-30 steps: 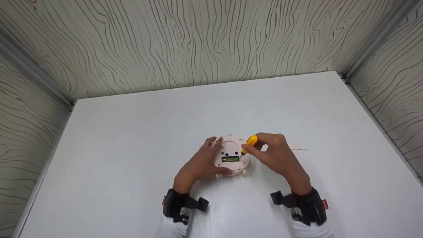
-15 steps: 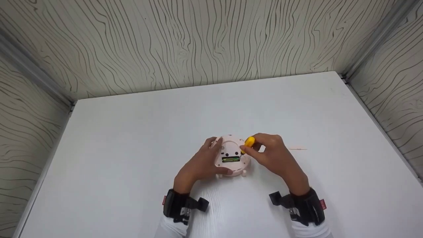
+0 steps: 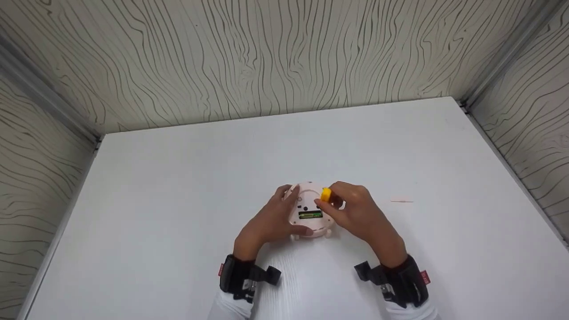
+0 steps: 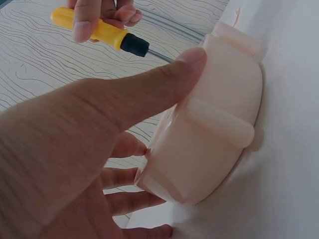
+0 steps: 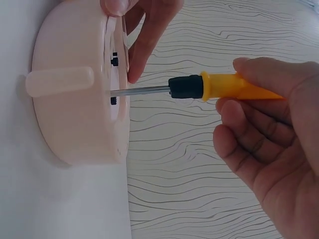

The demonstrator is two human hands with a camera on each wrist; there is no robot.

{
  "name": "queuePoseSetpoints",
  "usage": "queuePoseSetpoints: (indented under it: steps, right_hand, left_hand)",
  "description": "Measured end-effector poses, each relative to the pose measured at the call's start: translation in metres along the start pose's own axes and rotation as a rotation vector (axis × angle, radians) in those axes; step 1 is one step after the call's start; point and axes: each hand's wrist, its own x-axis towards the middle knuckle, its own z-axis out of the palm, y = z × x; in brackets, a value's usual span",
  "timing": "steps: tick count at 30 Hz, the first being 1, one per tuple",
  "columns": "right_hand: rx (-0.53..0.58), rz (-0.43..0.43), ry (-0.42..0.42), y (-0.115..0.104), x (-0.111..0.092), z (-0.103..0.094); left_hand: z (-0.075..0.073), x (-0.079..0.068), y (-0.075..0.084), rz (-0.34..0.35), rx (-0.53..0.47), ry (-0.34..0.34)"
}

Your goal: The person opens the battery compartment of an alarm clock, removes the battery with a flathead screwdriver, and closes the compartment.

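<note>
A round pale pink clock [image 3: 316, 225] lies on the table with its back up. Its battery compartment is uncovered, and a green and gold battery [image 3: 310, 214] shows inside. My left hand [image 3: 273, 218] grips the clock's left side, thumb along the near rim and fingers round the far rim. Between thumb and fingers, my right hand [image 3: 358, 209] holds a yellow screwdriver [image 5: 219, 87] with a black collar. In the right wrist view its metal shaft points at the clock's back; whether the tip touches cannot be told. Stubby feet [image 4: 222, 124] stick out from the clock's side.
To the right of the right hand lies a small flat pale pink piece [image 3: 401, 200], like a cover. The white table [image 3: 178, 186] is bounded by wood-patterned panels [image 3: 249, 58] at the back and both sides.
My right hand has moved left over the clock, and the screwdriver has swung more upright, its handle shifting left and slightly down in the head view. The left hand and clock stay in place.
</note>
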Motion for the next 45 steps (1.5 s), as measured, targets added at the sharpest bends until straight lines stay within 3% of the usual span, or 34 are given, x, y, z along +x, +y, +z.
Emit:
queuePoseSetpoints:
  steps: [14, 25, 35, 45]
  right_hand:
    - [0.072, 0.111, -0.025, 0.006, -0.003, -0.001]
    - [-0.002, 0.238, -0.2, -0.006, -0.001, -0.008]
    - [0.082, 0.145, -0.185, 0.002, -0.003, -0.015]
    - [0.109, 0.117, -0.162, 0.01, -0.005, -0.018]
  left_hand:
    - [-0.001, -0.001, -0.001, 0.002, -0.02, -0.001]
    - [0.001, -0.001, 0.0, -0.007, -0.012, 0.004]
    - [0.003, 0.0, 0.004, -0.029, -0.038, 0.024]
    - [0.006, 0.001, 0.007, -0.061, -0.035, 0.021]
